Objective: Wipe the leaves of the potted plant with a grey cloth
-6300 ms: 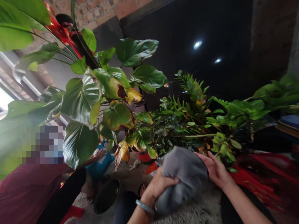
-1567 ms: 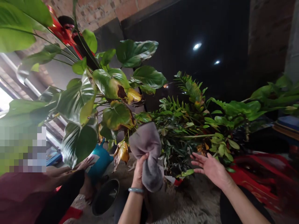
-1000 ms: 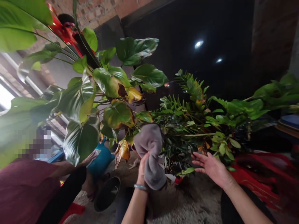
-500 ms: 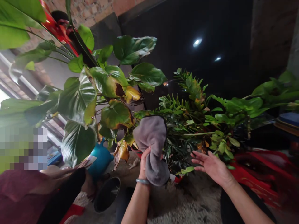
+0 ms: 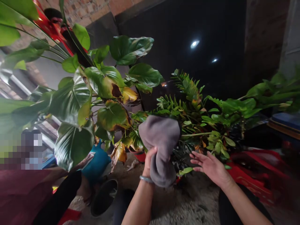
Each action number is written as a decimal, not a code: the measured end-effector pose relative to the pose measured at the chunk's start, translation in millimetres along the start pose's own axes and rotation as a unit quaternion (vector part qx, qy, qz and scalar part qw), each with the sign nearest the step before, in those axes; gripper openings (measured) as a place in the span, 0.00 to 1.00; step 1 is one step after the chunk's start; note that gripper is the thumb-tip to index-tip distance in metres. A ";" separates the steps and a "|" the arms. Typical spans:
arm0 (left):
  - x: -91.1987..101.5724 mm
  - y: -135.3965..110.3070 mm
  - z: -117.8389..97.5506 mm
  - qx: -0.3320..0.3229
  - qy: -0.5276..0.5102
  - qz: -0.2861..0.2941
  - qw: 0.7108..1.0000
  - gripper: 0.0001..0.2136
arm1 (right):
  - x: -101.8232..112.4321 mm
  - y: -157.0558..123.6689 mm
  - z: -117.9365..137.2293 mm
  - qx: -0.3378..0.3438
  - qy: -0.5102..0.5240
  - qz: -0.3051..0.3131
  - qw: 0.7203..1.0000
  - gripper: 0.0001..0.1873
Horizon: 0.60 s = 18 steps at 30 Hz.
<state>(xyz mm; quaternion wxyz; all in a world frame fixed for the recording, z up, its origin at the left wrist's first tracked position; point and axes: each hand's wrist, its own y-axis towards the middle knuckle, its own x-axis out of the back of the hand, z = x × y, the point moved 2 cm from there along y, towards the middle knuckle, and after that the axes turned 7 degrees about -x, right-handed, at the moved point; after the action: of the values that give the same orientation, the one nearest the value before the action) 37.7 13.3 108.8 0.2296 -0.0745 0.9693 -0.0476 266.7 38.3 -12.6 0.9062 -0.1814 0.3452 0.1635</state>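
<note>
**Grey cloth raised to the foliage**

Grey cloth [image 5: 161,140], centre: left hand [image 5: 150,161] has its fingers clenched round the middle, wad pushed against the ZZ plant [image 5: 187,103] fronds. Right hand [image 5: 209,165] is just right, fingers spread and gripping nothing, beside a low leaflet [image 5: 186,170], probably steadying it.

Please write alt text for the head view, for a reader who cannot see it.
The left hand grips a grey cloth before a small-leaved plant; the open right hand reaches toward its leaves. A large-leaved plant and another person are at left.
</note>
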 end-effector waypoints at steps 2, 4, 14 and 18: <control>-17.5 14.5 -7.9 -0.015 0.000 0.004 1.000 0.11 | -1.0 1.4 0.4 0.007 0.013 -0.008 1.000 0.28; -23.3 16.6 4.4 -0.006 0.028 0.004 1.000 0.11 | -0.8 2.2 0.9 0.011 0.025 -0.013 1.000 0.28; -30.9 -24.3 3.0 0.047 0.053 0.127 0.989 0.18 | 3.7 -0.3 2.3 0.007 0.037 -0.081 0.996 0.20; -47.0 5.8 -19.1 -0.027 0.032 0.016 0.999 0.15 | -2.7 0.6 2.0 0.004 0.036 -0.074 0.997 0.26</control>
<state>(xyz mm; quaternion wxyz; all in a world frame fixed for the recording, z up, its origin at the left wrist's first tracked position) 69.9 27.9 145.6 0.1967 -0.0633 0.9782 -0.0200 265.7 39.2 -9.5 0.9037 -0.2085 0.3635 0.0884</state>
